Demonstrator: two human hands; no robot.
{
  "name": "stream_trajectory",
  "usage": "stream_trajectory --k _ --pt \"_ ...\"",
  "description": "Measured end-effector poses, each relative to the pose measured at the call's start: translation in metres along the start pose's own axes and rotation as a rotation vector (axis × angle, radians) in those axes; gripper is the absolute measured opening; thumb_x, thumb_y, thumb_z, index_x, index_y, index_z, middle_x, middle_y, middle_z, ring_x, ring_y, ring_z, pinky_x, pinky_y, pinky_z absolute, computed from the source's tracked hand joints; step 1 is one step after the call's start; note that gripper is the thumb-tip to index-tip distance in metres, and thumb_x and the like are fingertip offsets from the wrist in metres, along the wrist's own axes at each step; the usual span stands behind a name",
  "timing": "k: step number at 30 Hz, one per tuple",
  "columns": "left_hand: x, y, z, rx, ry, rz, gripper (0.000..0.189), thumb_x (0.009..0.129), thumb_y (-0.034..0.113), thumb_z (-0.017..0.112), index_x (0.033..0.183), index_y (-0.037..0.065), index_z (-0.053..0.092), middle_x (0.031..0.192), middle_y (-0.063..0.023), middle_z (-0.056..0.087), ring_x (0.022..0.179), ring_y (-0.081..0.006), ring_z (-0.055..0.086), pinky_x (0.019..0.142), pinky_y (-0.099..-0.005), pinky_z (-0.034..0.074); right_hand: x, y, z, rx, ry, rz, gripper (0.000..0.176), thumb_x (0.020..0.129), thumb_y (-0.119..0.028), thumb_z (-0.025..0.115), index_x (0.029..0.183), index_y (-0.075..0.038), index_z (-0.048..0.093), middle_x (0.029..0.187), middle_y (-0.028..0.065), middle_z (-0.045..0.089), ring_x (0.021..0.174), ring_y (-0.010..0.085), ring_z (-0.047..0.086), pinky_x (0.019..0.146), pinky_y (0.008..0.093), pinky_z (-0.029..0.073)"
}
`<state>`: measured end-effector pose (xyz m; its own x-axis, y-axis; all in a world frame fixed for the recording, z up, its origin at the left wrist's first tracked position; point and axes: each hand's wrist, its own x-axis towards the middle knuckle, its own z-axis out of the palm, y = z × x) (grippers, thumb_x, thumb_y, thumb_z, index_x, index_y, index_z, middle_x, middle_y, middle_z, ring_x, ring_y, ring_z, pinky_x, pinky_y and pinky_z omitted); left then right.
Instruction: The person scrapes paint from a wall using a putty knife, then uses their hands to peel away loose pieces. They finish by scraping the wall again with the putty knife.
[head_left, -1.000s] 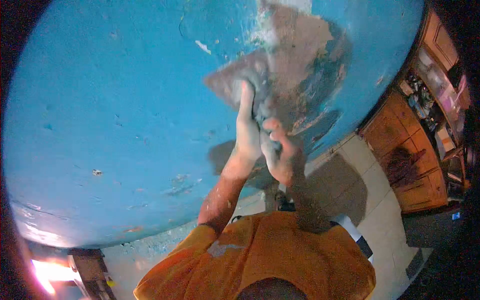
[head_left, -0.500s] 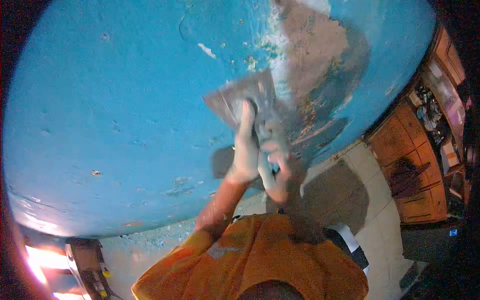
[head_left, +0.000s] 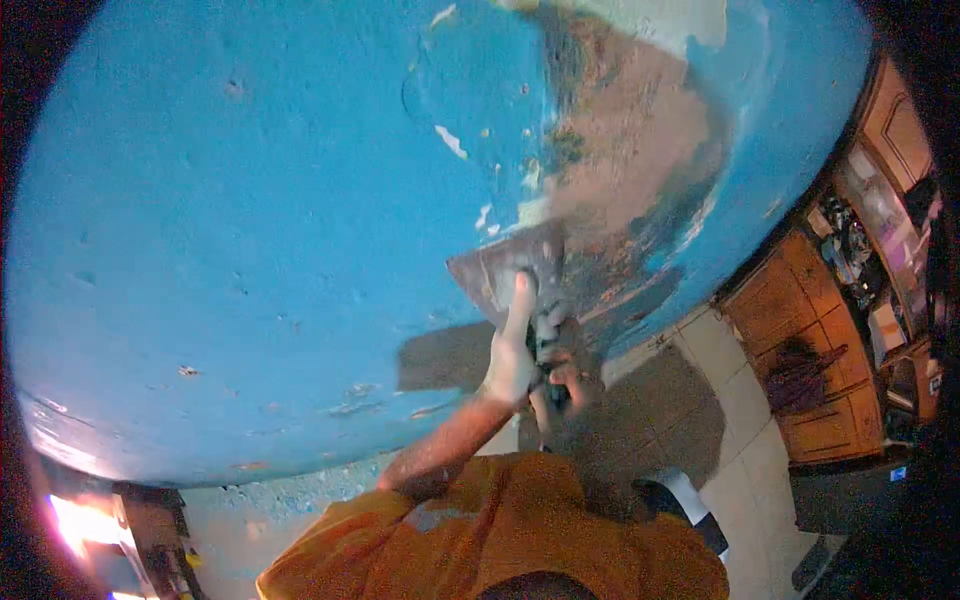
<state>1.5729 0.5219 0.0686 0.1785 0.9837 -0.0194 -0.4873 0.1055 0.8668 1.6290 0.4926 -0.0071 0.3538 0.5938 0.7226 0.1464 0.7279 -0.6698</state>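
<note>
My left hand (head_left: 511, 358) is closed on a wide-bladed scraper (head_left: 488, 270), its thumb laid up along the back of the blade. My right hand (head_left: 566, 378), somewhat blurred and in shadow, grips the handle low beside it. The scraper's broad edge rests against a blue painted wall (head_left: 250, 200), at the border of a bare grey-brown patch (head_left: 640, 130) where paint is gone. Small pale chips show in the blue paint above the blade. Most of the handle is hidden by my fingers.
Paint flakes (head_left: 290, 505) lie on the floor at the wall's foot. On the right stand wooden cabinets (head_left: 815, 345) with cluttered shelves and a dark box (head_left: 845, 500). Light tiles (head_left: 755, 470) run between. A bright light (head_left: 85, 525) glows at lower left.
Both hands have moved down and slightly right in view with the scraper. The bare patch along its left border looks different, and the view itself has shifted a little.
</note>
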Motion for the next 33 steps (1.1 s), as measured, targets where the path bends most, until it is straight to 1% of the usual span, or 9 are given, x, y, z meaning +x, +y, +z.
stream_trajectory --k 4,6,10,11,18,20,27,31,33 --pt "0.004 0.023 0.014 -0.048 -0.082 -0.055 0.057 0.080 0.063 0.036 0.095 0.009 0.043 0.066 -0.0029 0.040 0.045 -0.0101 0.036 0.039 -0.0224 0.031 0.008 -0.013 -0.004 -0.049 0.091 -0.040 0.024 0.068 -0.017 0.063 0.084 -0.006 0.050 0.091 0.0162 0.056 0.089 0.0259 0.052 0.084 0.0387 0.036" --pt "0.007 0.032 0.020 -0.195 -0.095 -0.183 0.058 0.080 0.064 0.036 0.095 0.008 0.044 0.065 -0.0025 0.041 0.045 -0.0100 0.036 0.038 -0.0228 0.030 0.047 -0.043 -0.024 -0.243 -0.362 0.257 0.024 0.069 -0.012 0.063 0.088 -0.006 0.050 0.094 0.0150 0.054 0.091 0.0258 0.050 0.085 0.0385 0.035" --pt "-0.009 -0.005 -0.001 -0.259 0.069 -0.203 0.059 0.079 0.064 0.038 0.090 0.007 0.048 0.064 -0.0001 0.042 0.043 -0.0086 0.033 0.035 -0.0237 0.028 -0.024 0.012 -0.015 0.379 -0.058 0.232 0.023 0.064 -0.011 0.070 0.080 -0.008 0.054 0.091 0.0122 0.058 0.087 0.0271 0.055 0.075 0.0370 0.043" --pt "-0.005 0.001 0.013 -0.017 0.123 0.010 0.058 0.079 0.064 0.039 0.090 0.007 0.049 0.064 0.0002 0.042 0.042 -0.0081 0.032 0.035 -0.0237 0.028 -0.019 0.009 -0.029 -0.152 -0.213 0.143 0.022 0.064 -0.012 0.069 0.078 -0.007 0.053 0.087 0.0118 0.058 0.084 0.0268 0.055 0.074 0.0367 0.043" --pt "-0.007 0.005 0.007 -0.213 0.024 -0.077 0.052 0.082 0.061 0.037 0.082 0.009 0.047 0.065 -0.0005 0.041 0.044 -0.0088 0.035 0.035 -0.0233 0.029 -0.001 0.001 -0.023 -0.216 -0.435 0.075 0.025 0.062 -0.008 0.068 0.083 -0.006 0.055 0.091 0.0128 0.058 0.088 0.0279 0.054 0.078 0.0361 0.042" --pt "-0.010 0.032 0.016 -0.251 -0.003 -0.156 0.052 0.083 0.060 0.036 0.081 0.009 0.046 0.065 -0.0009 0.041 0.045 -0.0089 0.037 0.036 -0.0230 0.030 0.003 -0.011 0.001 0.148 -0.003 0.108 0.023 0.068 -0.013 0.064 0.076 -0.003 0.046 0.089 0.0117 0.057 0.075 0.0182 0.052 0.070 0.0307 0.042" --pt "-0.007 0.014 0.005 -0.182 -0.081 -0.065 0.047 0.085 0.055 0.037 0.085 0.008 0.043 0.062 -0.0012 0.040 0.043 -0.0099 0.039 0.036 -0.0240 0.031 0.011 -0.019 -0.019 -0.186 -0.241 -0.101 0.026 0.072 -0.012 0.062 0.077 -0.004 0.037 0.088 0.0144 0.055 0.075 0.0222 0.054 0.068 0.0307 0.043" --pt "0.006 -0.012 0.004 0.643 0.119 0.824 0.045 0.085 0.053 0.039 0.087 0.008 0.044 0.061 -0.0040 0.043 0.043 -0.0129 0.040 0.037 -0.0249 0.031 0.001 -0.035 -0.029 -0.279 -0.245 0.041 0.028 0.073 -0.011 0.063 0.091 -0.003 0.042 0.097 0.0166 0.054 0.074 0.0205 0.055 0.067 0.0315 0.043" --pt "-0.004 0.000 0.017 0.330 0.056 0.529 0.046 0.086 0.053 0.039 0.084 0.007 0.045 0.061 -0.0044 0.044 0.043 -0.0130 0.040 0.037 -0.0255 0.031 0.013 -0.051 -0.040 -0.329 -0.352 0.212 0.033 0.074 -0.009 0.063 0.101 -0.003 0.046 0.105 0.0149 0.051 0.072 0.0200 0.056 0.067 0.0329 0.044"
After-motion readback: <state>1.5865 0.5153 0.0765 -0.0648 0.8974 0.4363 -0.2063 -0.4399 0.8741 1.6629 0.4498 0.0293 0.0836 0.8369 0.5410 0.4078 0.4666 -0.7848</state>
